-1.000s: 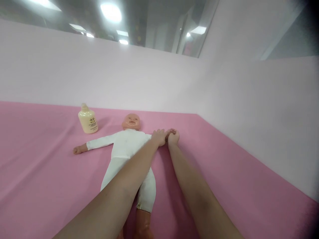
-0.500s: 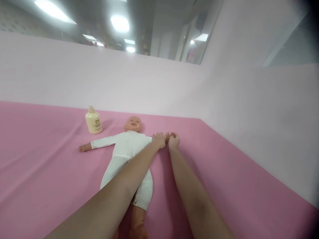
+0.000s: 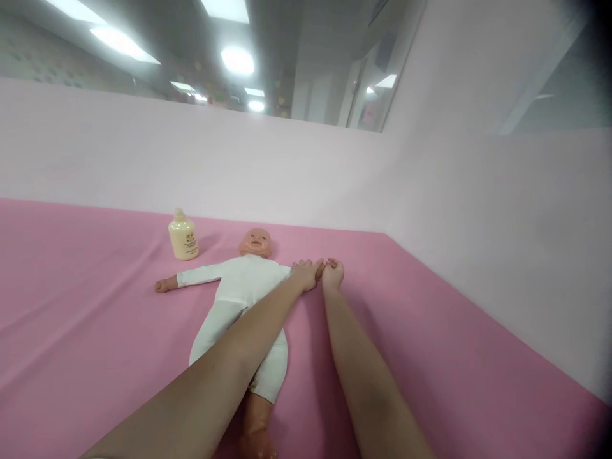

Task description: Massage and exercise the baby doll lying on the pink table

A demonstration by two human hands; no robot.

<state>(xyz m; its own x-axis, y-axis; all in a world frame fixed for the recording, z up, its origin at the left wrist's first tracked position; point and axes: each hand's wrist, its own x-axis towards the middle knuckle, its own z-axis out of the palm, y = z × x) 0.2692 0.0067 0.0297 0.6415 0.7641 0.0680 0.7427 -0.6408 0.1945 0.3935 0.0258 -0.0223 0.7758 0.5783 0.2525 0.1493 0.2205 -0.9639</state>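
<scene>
A baby doll (image 3: 243, 280) with a white cloth body lies on its back, head toward the wall. Its arm on the left side of the view is stretched out sideways; the other arm is mostly covered by my hands. My left hand (image 3: 306, 275) is wrapped over that arm near the wrist, and my left forearm crosses above the doll's body and legs. Right beside it, my right hand (image 3: 333, 274) has its fingers curled at the doll's small hand. The doll's hand is largely hidden between my fingers.
A cream-coloured pump bottle (image 3: 183, 237) stands near the doll's head, to the left. Pink cloth (image 3: 95, 319) with light creases covers the surface. A pale wall (image 3: 191, 159) rises behind and on the right, with a reflecting window (image 3: 268, 57) above.
The view has tilted up slightly, so everything sits a little lower. Both hands stay at the doll's arm; the right fingers have shifted slightly.
</scene>
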